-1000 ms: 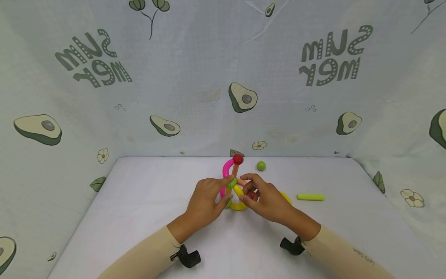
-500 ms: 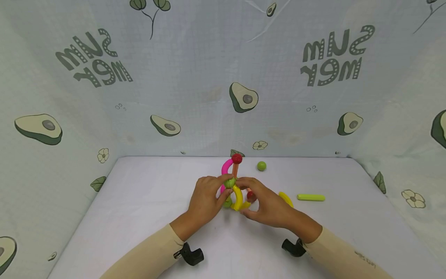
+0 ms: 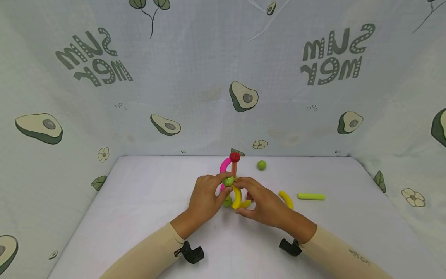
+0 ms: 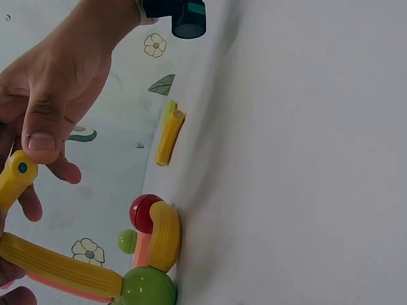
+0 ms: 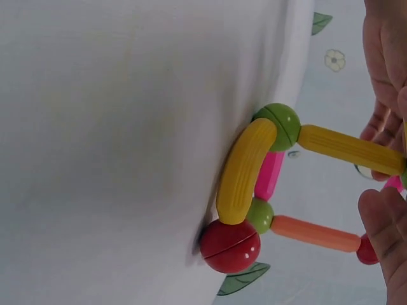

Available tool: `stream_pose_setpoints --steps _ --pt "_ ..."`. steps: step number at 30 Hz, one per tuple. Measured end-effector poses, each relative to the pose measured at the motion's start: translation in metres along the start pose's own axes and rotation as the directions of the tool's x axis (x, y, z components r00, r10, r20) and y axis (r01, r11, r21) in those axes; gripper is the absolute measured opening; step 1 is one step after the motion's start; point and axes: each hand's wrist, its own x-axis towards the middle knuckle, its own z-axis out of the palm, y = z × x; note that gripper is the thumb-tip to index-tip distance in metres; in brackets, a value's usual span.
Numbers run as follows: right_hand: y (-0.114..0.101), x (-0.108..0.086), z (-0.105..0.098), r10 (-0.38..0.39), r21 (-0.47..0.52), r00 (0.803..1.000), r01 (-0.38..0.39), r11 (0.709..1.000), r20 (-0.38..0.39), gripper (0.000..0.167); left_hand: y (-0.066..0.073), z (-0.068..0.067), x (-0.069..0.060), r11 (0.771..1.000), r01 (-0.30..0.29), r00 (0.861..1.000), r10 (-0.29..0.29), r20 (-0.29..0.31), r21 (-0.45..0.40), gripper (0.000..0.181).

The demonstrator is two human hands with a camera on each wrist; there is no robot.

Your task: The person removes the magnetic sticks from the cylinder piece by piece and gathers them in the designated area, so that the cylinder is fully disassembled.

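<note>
A frame of magnetic rods and balls stands mid-table. My left hand [image 3: 209, 195] pinches its upper green ball [image 3: 228, 181] between thumb and fingers. My right hand [image 3: 268, 201] holds a curved yellow rod [image 3: 237, 198] whose upper end is at that ball. In the left wrist view, the right thumb presses near the free end of this yellow rod [image 4: 15, 181]. A straight yellow rod [image 5: 350, 149] runs from the held area to a lower green ball [image 5: 280, 127]. Another curved yellow rod [image 5: 245, 171] joins that ball to a red ball [image 5: 230, 246]. A red ball [image 3: 235, 157] tops the frame's far side.
A loose green ball [image 3: 261, 165] lies at the back of the white table [image 3: 156, 186]. Right of the hands lie a curved yellow rod [image 3: 286, 199] and a straight lime rod [image 3: 311, 196]. Printed cloth [image 3: 195, 69] rises behind the table.
My right hand has brought the curved yellow rod in against the left-held green ball, turning it more upright. The frame's top has shifted slightly left. My left hand keeps its hold.
</note>
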Motion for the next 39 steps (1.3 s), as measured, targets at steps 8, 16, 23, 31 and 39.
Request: stream_pose_setpoints --steps 8,16,23,31,39 --pt "-0.002 0.002 -0.002 0.02 -0.025 1.0 -0.02 0.999 -0.022 0.073 0.0 0.0 0.0 1.0 0.003 1.0 -0.003 0.0 -0.013 0.044" --pt "0.01 -0.005 -0.013 0.073 -0.11 0.997 -0.075 0.991 -0.027 0.075 0.001 -0.001 0.0 1.0 0.014 1.0 -0.014 0.005 -0.019 0.045" --pt "0.031 -0.021 -0.026 0.203 -0.101 0.979 -0.199 0.975 0.03 0.073 0.0 -0.002 0.0 0.999 0.03 0.999 -0.029 0.029 -0.024 0.045" --pt "0.052 -0.041 -0.037 0.289 -0.108 0.953 -0.28 0.954 0.087 0.068 0.0 -0.002 0.0 0.999 0.039 0.999 -0.038 0.034 -0.025 0.044" --pt "0.068 -0.053 -0.04 0.311 -0.141 0.944 -0.294 0.945 0.114 0.062 0.0 -0.001 -0.001 0.999 0.045 0.998 -0.044 0.033 -0.029 0.044"
